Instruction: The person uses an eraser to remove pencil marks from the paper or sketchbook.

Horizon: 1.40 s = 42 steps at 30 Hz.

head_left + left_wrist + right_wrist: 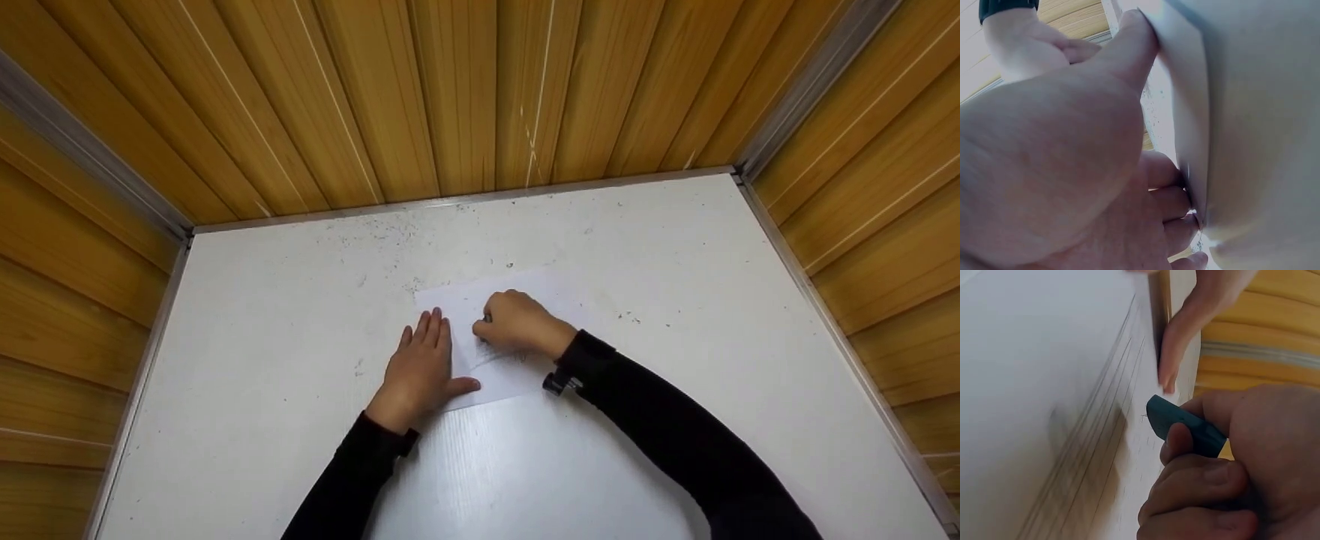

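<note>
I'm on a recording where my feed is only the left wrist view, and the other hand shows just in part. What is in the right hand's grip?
Observer: From the right wrist view, the right hand's grip holds a dark green block, with the fingers curled round it.

Operator: Understood. My view shows no marks on the paper. Are there any?

Observer: Yes, the right wrist view shows several thin dark lines running roughly side by side across the paper.
</note>
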Tool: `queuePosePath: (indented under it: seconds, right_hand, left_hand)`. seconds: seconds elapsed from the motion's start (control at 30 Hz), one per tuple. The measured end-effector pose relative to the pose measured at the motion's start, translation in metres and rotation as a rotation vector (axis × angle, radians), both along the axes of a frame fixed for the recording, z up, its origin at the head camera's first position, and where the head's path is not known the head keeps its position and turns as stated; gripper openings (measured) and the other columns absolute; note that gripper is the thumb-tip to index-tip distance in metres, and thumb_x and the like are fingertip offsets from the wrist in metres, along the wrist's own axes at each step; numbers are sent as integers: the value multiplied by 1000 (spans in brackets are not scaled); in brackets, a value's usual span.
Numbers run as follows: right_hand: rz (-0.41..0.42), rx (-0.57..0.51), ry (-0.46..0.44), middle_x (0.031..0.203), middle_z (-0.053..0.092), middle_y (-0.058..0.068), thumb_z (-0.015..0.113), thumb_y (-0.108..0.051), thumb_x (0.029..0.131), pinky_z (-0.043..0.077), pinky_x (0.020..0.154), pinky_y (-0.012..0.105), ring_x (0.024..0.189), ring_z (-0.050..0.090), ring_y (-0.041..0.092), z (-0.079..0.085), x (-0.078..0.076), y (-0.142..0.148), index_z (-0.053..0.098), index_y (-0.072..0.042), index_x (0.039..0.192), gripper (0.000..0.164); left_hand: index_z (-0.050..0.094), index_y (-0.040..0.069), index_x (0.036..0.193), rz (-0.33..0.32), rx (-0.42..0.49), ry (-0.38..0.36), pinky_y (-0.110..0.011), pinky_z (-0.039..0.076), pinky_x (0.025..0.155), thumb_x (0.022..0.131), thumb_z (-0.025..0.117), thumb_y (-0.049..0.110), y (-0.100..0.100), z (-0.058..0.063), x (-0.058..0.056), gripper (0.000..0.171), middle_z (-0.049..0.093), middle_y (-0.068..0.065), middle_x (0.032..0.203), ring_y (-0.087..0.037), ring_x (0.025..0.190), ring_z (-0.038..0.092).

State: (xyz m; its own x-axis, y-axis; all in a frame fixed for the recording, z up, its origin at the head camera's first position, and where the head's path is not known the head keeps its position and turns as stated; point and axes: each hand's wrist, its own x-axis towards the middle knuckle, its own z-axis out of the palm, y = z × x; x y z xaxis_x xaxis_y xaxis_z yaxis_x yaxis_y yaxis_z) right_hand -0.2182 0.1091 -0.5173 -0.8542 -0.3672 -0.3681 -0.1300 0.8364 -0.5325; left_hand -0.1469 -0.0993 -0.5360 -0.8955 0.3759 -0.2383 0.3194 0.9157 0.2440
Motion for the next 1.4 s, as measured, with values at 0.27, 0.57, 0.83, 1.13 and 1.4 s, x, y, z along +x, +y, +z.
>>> queuePosePath:
  seconds: [0.27,0.57,0.83,1.13,1.4]
  right_hand:
    - [2,41,35,57,42,-8,69,-29,95,35,53,31,57,44,15,-14,-2,-11,48,-21,56,45]
    - [-129,65,-4,58,34,-7,66,-29,94,33,56,31,58,40,16,-11,-6,66,44,-20,57,44]
    - [-118,87,21,62,41,-4,64,-29,96,35,58,33,62,44,19,-1,-3,60,48,-19,59,41]
    - [34,35,23,72,58,-2,67,-33,96,44,62,33,70,54,18,-6,1,-20,68,-15,69,32]
    - [17,54,20,62,49,-4,69,-30,95,39,56,32,61,48,17,-15,-5,-4,56,-19,58,40]
  left_hand:
    - [29,-9,170,0,-6,-11,-61,26,138,92,79,71,0,-1,0,123,24,-28,182,-42,172,22]
    - [33,-11,168,-17,-26,41,-61,32,135,90,80,72,2,1,2,124,29,-30,179,-43,170,27]
    - [32,-11,168,-18,-31,36,-61,31,135,90,79,73,1,-1,1,124,28,-30,179,-43,170,27]
    - [30,-10,169,-21,1,4,-63,28,136,93,78,71,-2,-2,1,121,24,-30,180,-44,171,23]
    - [30,-10,169,-17,-14,13,-61,29,136,92,77,72,0,-2,1,122,25,-29,181,-43,171,24]
